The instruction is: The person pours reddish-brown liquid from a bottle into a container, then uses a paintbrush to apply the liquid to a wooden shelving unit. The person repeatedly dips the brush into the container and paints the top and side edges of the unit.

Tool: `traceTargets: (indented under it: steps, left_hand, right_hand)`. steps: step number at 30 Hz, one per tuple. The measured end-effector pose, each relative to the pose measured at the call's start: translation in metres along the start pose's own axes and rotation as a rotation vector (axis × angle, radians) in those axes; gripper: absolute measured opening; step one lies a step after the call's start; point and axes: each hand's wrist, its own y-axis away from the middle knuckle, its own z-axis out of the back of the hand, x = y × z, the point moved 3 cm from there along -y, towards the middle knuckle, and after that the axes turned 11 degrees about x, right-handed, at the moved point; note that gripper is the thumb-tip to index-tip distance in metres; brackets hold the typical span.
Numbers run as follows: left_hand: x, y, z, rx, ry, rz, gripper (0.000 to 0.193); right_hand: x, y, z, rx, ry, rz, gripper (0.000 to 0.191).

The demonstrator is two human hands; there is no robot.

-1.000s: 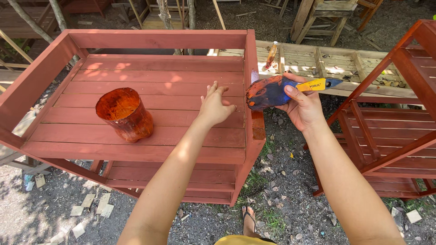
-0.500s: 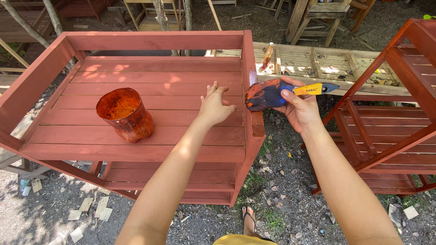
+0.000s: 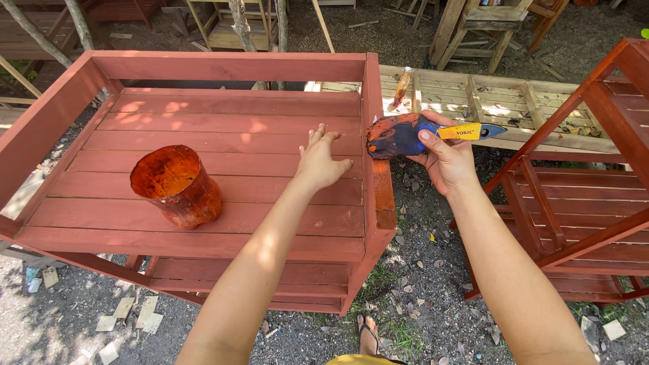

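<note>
On the slatted top of the red-painted wooden shelf unit (image 3: 223,162), my left hand (image 3: 321,162) lies flat with its fingers (image 3: 316,135) spread wide and holding nothing, the palm pressing down near the right side board, as I judge it, to steady the frame. Just right of that board, my right hand (image 3: 446,159) grips a wide paintbrush (image 3: 412,134): the fingers are wrapped round its yellow handle, thumb on top, and the paint-caked bristle end points left and touches the outer face of the side board's upper edge. Holding it level like that seems to put the broad bristles flush against the wood.

Further left on the same top stands an open container (image 3: 177,186), stained orange-red inside and out and leaning a little, well apart from both hands yet within reach of the brush.

Beyond the brush, an unpainted slatted frame (image 3: 493,101) lies across the far right, with a second, narrow brush (image 3: 401,88) resting on its left end. Another red shelf unit (image 3: 588,176) stands to the right, and gravel and leaf litter cover the ground below.
</note>
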Motion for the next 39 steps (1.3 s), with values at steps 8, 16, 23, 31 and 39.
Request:
traceTargets:
  steps: [8,16,23,31,39]
  left_hand:
    - [-0.002,-0.014,0.001,0.036,-0.023,0.039,0.078]
    - [0.006,-0.026,-0.003,0.026,-0.012,0.033,0.078]
    - [0.012,-0.038,-0.005,0.009,0.008,0.022,0.08]
    - [0.015,-0.043,-0.006,0.022,0.023,0.029,0.08]
    - [0.016,-0.033,-0.003,0.023,-0.003,0.056,0.081]
  right_hand:
    - [-0.007,-0.023,0.01,-0.009,0.002,-0.012,0.047]
    - [-0.016,-0.052,0.022,-0.016,0.006,-0.014,0.047]
    - [-0.021,-0.077,0.03,-0.015,0.039,-0.008,0.046]
    - [-0.016,-0.08,0.022,-0.018,-0.066,0.045,0.046]
    - [-0.004,-0.03,0.007,0.022,-0.044,0.009,0.047]
